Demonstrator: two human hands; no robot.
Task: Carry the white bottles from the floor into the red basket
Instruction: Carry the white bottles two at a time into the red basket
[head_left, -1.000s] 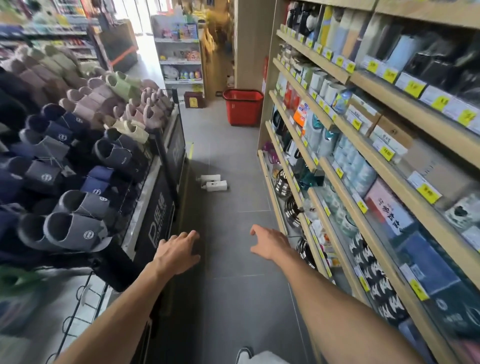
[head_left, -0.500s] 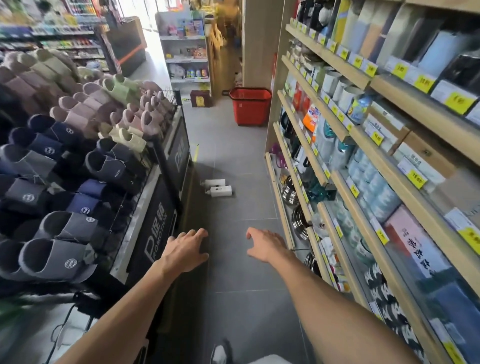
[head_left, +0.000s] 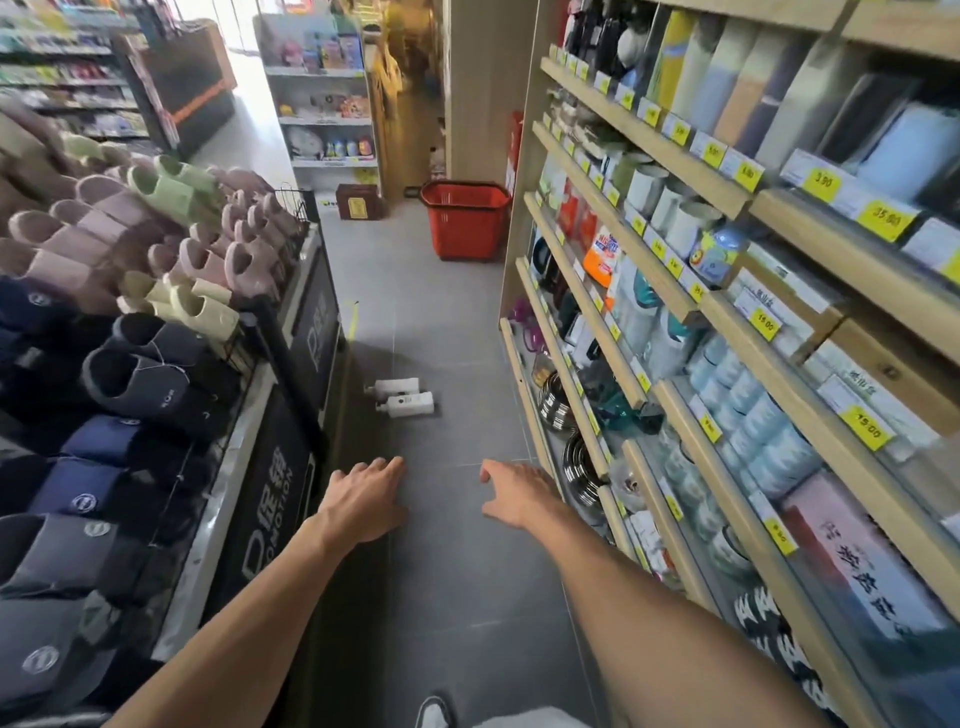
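Observation:
Two white pump bottles lie on their sides on the grey floor tiles, side by side: the nearer bottle and the farther bottle, close to the foot of the slipper stand. A red basket stands upright on the floor farther down the aisle, against the right-hand shelving. My left hand and my right hand are stretched out in front of me, both empty with fingers spread, short of the bottles and well above the floor.
A slipper display with a black promotion panel lines the aisle's left side. Wooden shelves of cups, pots and boxes line the right. A small brown box sits near the basket. My shoe shows at the bottom edge.
I have moved forward along the aisle; the bottles and basket appear nearer. Both hands stay extended and empty.

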